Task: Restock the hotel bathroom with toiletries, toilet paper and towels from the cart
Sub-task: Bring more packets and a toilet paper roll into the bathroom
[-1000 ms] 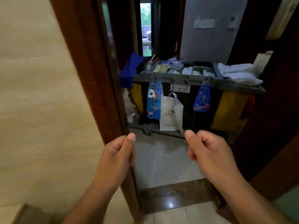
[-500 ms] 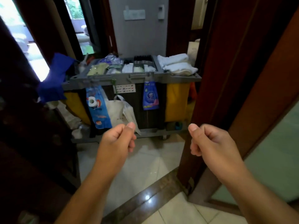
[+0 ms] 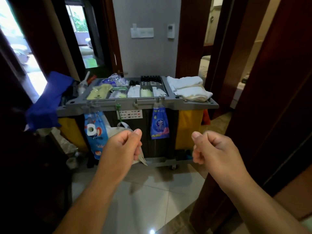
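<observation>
Dark wooden door frames [image 3: 278, 98] bound a pale tiled floor [image 3: 152, 191], and straight ahead at twelve o'clock stands the grey housekeeping cart [image 3: 138, 103], side-on across the passage.

Both arms reach toward it. The left hand [image 3: 121, 147] and right hand [image 3: 216, 149] are each clenched in a loose fist, thumbs on top, and appear to hold nothing; a white bag [image 3: 114, 130] hanging from the cart shows behind the left fist, apparently not gripped.

Folded white towels [image 3: 189, 88] are stacked at the two o'clock corner of the cart top. A blue toilet paper pack [image 3: 94, 132] hangs off the front rim at about eight o'clock. Small toiletries [image 3: 135, 92] fill the divided tray at the centre.

The step looks like the approach to fetch supplies, with nothing yet picked up. Next, the fists would need to open and reach up and forward over the rim, probably for the towels or tray items.
</observation>
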